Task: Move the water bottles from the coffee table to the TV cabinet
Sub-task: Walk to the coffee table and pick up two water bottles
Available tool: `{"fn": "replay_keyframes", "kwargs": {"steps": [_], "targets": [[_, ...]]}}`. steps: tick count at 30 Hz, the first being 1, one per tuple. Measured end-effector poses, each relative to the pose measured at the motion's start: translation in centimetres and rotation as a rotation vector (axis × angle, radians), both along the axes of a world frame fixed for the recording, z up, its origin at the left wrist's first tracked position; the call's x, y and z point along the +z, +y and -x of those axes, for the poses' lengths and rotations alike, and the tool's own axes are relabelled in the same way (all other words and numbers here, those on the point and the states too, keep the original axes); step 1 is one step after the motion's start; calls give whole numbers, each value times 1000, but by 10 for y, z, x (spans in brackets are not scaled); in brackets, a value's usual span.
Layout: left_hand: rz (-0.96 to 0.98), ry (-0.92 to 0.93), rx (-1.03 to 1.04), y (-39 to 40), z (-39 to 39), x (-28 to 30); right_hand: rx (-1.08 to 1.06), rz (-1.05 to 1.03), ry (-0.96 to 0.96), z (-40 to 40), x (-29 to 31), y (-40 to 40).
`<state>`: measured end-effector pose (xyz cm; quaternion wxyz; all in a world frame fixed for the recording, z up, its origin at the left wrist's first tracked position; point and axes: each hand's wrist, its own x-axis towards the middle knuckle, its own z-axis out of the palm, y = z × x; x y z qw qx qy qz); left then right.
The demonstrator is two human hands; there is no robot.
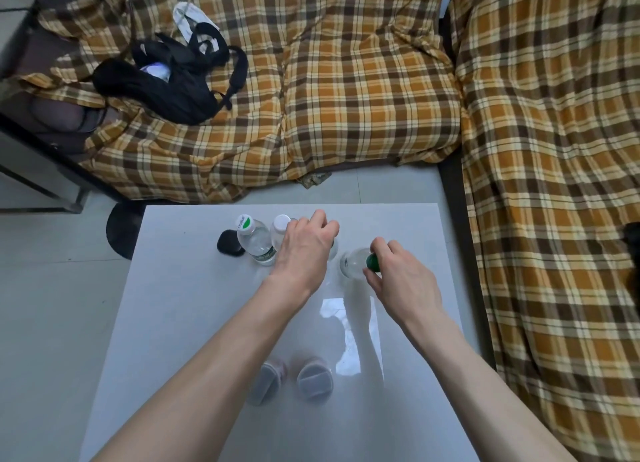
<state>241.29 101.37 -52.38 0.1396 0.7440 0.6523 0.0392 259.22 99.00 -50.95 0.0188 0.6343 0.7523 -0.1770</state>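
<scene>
Several clear water bottles stand at the far side of the white coffee table [194, 323]. One has a white cap with a green mark [254, 240]; a white-capped bottle [280, 231] stands beside it. My left hand [304, 250] is curled over a bottle that it almost fully hides, just right of the white-capped one. My right hand [398, 278] pinches the green cap of another clear bottle [353, 262]. The TV cabinet is not in view.
A small black object [229, 243] lies left of the bottles. A sofa under a brown-orange plaid cover [346, 98] wraps the far and right sides, with a black backpack [173, 81] on it. A dark-framed side table [34, 171] stands at left. Grey floor [52, 306] lies left.
</scene>
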Motion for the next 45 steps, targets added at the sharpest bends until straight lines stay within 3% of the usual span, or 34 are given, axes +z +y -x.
{"fn": "replay_keyframes", "kwargs": {"steps": [14,21,28,35,45], "targets": [[120,-33,99,-60,-21,29,-14,-133,134,-58,88,-75],[-20,-194,183,-140,-22,104,62,-262,279,-62,168,-111],[-176,5,237,-236,-8,201,246,-302,392,-43,240,-160],[-262,-167,506,-355,19,273,455,-328,480,14,284,-222],[-393,-242,1041,-563,103,294,895,-219,512,150,321,-345]]}}
